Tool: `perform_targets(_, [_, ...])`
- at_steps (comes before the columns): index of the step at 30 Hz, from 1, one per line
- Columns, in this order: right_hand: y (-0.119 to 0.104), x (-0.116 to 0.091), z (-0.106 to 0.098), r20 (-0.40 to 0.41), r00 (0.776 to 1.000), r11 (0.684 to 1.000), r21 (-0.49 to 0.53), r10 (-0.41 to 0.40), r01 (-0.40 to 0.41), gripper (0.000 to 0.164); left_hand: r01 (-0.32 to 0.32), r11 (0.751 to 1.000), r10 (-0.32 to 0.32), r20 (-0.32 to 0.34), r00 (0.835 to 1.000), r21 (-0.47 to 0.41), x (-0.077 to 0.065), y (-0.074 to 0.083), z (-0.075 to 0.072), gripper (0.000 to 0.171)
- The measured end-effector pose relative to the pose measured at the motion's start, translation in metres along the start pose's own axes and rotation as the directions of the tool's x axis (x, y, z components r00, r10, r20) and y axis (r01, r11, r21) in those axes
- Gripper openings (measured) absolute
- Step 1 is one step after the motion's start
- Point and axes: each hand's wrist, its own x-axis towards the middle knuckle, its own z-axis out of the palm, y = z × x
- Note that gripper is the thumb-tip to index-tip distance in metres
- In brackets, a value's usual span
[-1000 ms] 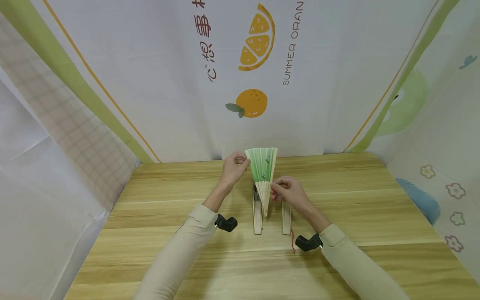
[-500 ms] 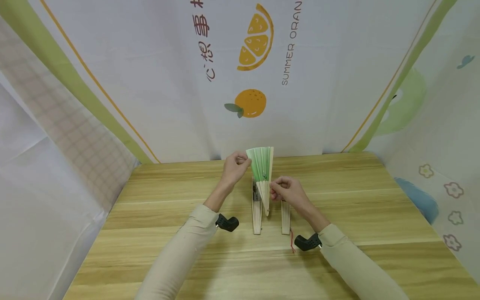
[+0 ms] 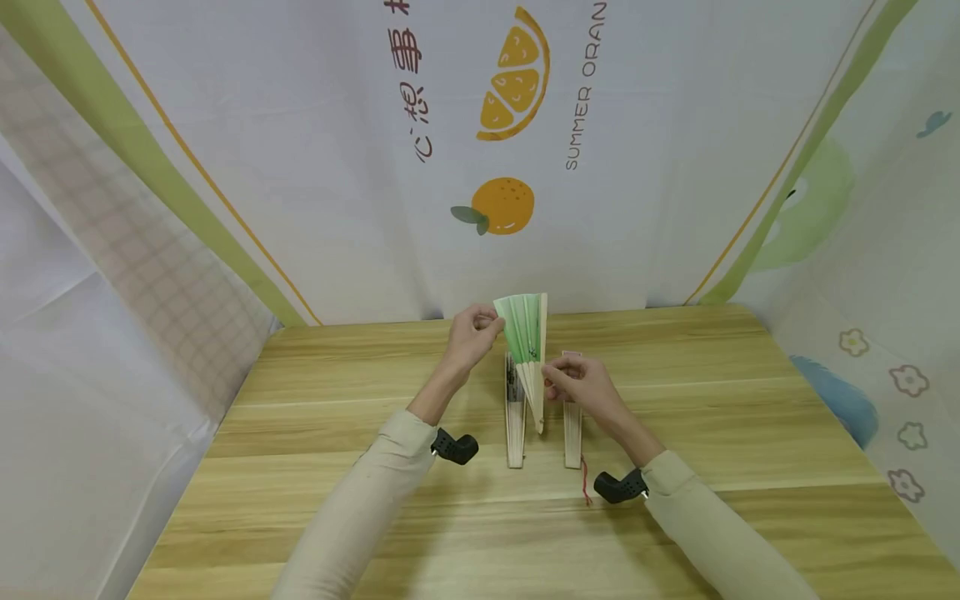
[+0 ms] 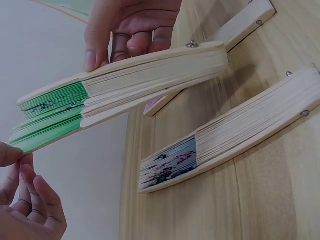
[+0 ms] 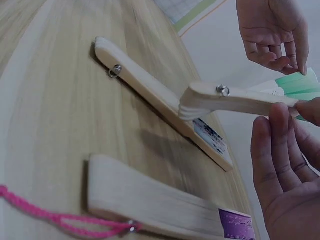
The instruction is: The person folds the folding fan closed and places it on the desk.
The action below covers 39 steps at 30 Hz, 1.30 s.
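Observation:
A green folding fan (image 3: 523, 329), partly spread, is held above the table between both hands. My left hand (image 3: 472, 336) pinches its upper left corner, thumb and finger on the green leaf (image 4: 50, 135). The right hand (image 3: 585, 383) pinches the pale outer rib on the other side, partway down. In the left wrist view most of the fan's folds lie stacked together, with a few drawn apart. Below it rests a folded fan with a dark floral leaf (image 3: 515, 417). Right of that lies another folded fan with a purple leaf (image 5: 237, 224), partly covered by my right hand in the head view.
The wooden table (image 3: 337, 500) ends just behind the fans at a white printed cloth (image 3: 360, 208). A pink-red cord (image 3: 586, 483) trails from the right-hand fan. Black wrist mounts (image 3: 453, 447) stick out inward from both sleeves.
The green fan has become slightly narrower, and its pivot end has shifted a little to the right. Both hands keep their pinch, the left having moved slightly right. The two folded fans stay put.

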Motion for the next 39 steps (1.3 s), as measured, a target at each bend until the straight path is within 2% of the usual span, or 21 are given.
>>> perform_targets(5, [0.007, -0.002, -0.003, 0.035, 0.999, 0.999, -0.007, 0.034, -0.034, 0.027, 0.016, 1.000, -0.016, 0.012, 1.000, -0.010, -0.002, -0.004, -0.002, 0.015])
perform_targets(11, [0.008, -0.003, -0.003, 0.069, 0.996, 0.998, 0.030, 0.059, -0.061, 0.028, 0.015, 1.000, -0.015, 0.013, 1.000, -0.016, -0.002, -0.006, -0.002, 0.016])
perform_targets(19, [0.006, -0.004, -0.002, 0.096, 0.994, 0.999, 0.017, 0.050, -0.051, 0.028, 0.022, 1.000, -0.022, 0.003, 1.000, -0.016, -0.002, -0.008, -0.001, 0.014])
perform_targets(34, [0.003, 0.001, 0.006, 0.081, 0.997, 0.995, -0.099, 0.014, -0.006, 0.023, 0.028, 0.998, -0.025, -0.048, 0.999, 0.051, -0.001, -0.005, 0.007, 0.015])
perform_targets(39, [0.003, 0.000, 0.005, 0.082, 0.997, 0.994, -0.111, 0.008, 0.001, 0.023, 0.026, 0.999, -0.025, -0.035, 0.999, 0.042, -0.002, -0.006, 0.008, 0.016])
